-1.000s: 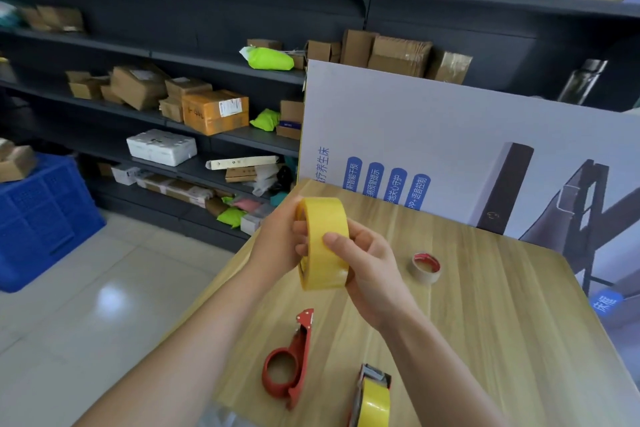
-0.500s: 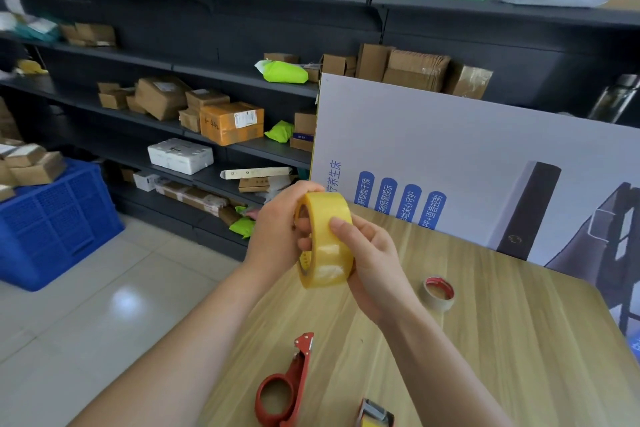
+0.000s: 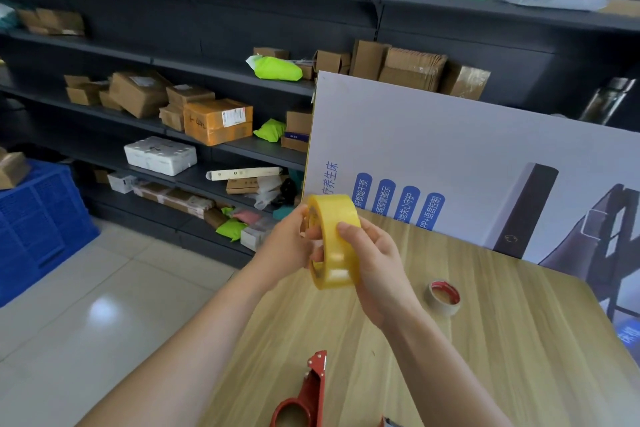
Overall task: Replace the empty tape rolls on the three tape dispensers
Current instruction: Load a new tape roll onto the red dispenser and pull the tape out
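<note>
Head view: over the last second the view has tipped upward, so the second dispenser (image 3: 388,422), which showed yellow tape on it a second ago, is now only a sliver at the bottom edge. The yellow tape roll (image 3: 334,243) has stayed raised above the near part of the bench (image 3: 519,350), turned edge-on.

The left hand (image 3: 284,246) curls its grip round the roll's far side, fingertips reaching into the core. The right hand (image 3: 377,267) wraps the near side, thumb laid on the outer face. Nothing is fitted yet. I judge the thumb is hunting for the loose tape end before the roll goes onto a holder.

Count:
- one full roll, in hand
- one spent core (image 3: 444,297), right of the hands
- one red dispenser (image 3: 304,399) carrying no tape, below the hands
- a third dispenser is not in view

A printed board (image 3: 450,135) stands behind.
</note>
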`<action>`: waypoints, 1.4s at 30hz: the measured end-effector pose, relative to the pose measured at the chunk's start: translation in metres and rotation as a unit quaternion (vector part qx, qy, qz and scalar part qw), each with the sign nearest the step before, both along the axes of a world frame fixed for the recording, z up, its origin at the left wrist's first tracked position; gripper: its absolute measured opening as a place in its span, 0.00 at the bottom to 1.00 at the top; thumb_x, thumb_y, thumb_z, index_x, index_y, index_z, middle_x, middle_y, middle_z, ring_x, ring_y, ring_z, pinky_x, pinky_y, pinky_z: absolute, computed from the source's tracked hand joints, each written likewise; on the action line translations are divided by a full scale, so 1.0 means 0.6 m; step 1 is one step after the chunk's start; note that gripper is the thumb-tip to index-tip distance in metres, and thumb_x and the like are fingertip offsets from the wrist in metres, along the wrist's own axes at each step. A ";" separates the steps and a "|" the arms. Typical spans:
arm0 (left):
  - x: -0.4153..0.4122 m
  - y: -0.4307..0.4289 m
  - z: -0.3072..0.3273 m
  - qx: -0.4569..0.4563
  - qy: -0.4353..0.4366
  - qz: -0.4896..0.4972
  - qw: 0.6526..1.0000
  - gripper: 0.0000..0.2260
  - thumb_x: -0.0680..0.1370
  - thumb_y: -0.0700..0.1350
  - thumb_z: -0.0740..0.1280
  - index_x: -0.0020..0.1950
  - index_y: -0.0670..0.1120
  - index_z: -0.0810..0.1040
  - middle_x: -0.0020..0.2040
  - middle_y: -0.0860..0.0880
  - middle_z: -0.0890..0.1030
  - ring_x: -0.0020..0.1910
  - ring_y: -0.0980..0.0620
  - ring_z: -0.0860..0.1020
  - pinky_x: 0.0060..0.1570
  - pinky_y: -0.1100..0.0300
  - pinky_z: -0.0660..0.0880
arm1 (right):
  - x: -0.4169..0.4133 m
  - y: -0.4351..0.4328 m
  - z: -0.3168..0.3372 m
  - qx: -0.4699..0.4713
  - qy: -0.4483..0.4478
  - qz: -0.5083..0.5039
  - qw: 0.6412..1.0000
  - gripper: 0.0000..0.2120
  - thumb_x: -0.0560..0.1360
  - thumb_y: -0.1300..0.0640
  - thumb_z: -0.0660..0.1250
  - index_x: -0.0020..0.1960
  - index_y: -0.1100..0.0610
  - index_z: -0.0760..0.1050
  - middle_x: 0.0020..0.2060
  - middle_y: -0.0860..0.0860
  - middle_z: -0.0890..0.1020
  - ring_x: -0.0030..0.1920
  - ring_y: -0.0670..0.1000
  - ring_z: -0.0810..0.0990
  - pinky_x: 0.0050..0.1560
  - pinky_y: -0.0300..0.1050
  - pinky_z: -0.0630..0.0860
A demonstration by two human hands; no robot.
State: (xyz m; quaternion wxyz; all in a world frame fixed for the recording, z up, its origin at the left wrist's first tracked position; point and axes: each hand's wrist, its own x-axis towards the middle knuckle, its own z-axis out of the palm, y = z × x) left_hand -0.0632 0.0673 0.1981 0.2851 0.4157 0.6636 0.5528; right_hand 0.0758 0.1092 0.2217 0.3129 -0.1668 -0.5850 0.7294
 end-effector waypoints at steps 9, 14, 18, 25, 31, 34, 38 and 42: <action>-0.099 -0.032 0.029 0.133 0.004 -0.074 0.988 0.16 0.74 0.43 0.58 0.56 0.52 0.81 0.57 0.46 0.80 0.56 0.53 0.78 0.58 0.61 0.74 | -0.103 -0.038 -0.005 -0.001 -0.033 -0.118 0.992 0.12 0.81 0.56 0.59 0.48 0.63 0.77 0.34 0.55 0.81 0.29 0.50 0.77 0.36 0.45 0.77; -0.138 -0.039 0.021 0.168 0.032 -0.144 0.975 0.14 0.71 0.54 0.68 0.54 0.53 0.82 0.59 0.48 0.79 0.56 0.51 0.79 0.57 0.54 0.76 | -0.139 -0.054 -0.014 -0.006 -0.041 -0.169 0.985 0.15 0.81 0.55 0.60 0.51 0.67 0.77 0.33 0.57 0.80 0.28 0.51 0.76 0.34 0.45 0.76; -0.145 -0.038 0.018 0.171 0.066 -0.140 0.973 0.09 0.70 0.50 0.72 0.47 0.49 0.85 0.55 0.53 0.81 0.57 0.55 0.79 0.59 0.52 0.74 | -0.149 -0.065 -0.024 -0.014 -0.065 -0.195 0.979 0.14 0.80 0.52 0.62 0.55 0.63 0.77 0.34 0.56 0.81 0.29 0.50 0.79 0.35 0.46 0.76; -0.136 -0.032 0.014 0.122 0.136 -0.075 0.980 0.06 0.79 0.41 0.65 0.43 0.47 0.79 0.45 0.54 0.82 0.45 0.57 0.79 0.43 0.59 0.79 | -0.134 -0.073 -0.035 0.003 -0.134 -0.170 0.976 0.11 0.79 0.56 0.64 0.58 0.61 0.75 0.39 0.55 0.84 0.36 0.52 0.82 0.39 0.45 0.78; -0.136 -0.017 -0.020 0.045 0.032 0.026 0.998 0.08 0.80 0.44 0.61 0.42 0.47 0.75 0.41 0.44 0.82 0.44 0.45 0.81 0.49 0.43 0.79 | -0.096 -0.083 -0.059 0.034 -0.208 -0.148 0.966 0.09 0.74 0.61 0.69 0.54 0.58 0.76 0.38 0.55 0.85 0.34 0.51 0.82 0.39 0.43 0.78; -0.120 -0.019 -0.041 0.013 -0.078 0.018 0.997 0.09 0.80 0.42 0.61 0.40 0.46 0.75 0.44 0.38 0.83 0.44 0.40 0.81 0.49 0.42 0.80 | -0.070 -0.087 -0.073 0.042 -0.215 -0.136 0.966 0.11 0.73 0.64 0.68 0.55 0.58 0.76 0.39 0.57 0.85 0.35 0.50 0.82 0.37 0.40 0.78; -0.083 -0.038 -0.067 -0.026 -0.220 -0.019 0.975 0.13 0.83 0.41 0.57 0.39 0.44 0.72 0.40 0.41 0.83 0.42 0.44 0.80 0.42 0.50 0.77 | -0.035 -0.085 -0.111 0.114 -0.305 -0.143 0.935 0.14 0.70 0.59 0.70 0.55 0.55 0.74 0.41 0.54 0.83 0.39 0.54 0.84 0.40 0.47 0.80; -0.057 -0.058 -0.125 -0.102 -0.228 -0.067 0.966 0.14 0.79 0.56 0.62 0.48 0.45 0.73 0.37 0.47 0.80 0.39 0.48 0.77 0.37 0.53 0.75 | -0.009 -0.087 -0.164 0.243 -0.404 -0.152 0.869 0.10 0.66 0.52 0.69 0.43 0.53 0.71 0.32 0.45 0.71 0.32 0.48 0.72 0.34 0.47 0.69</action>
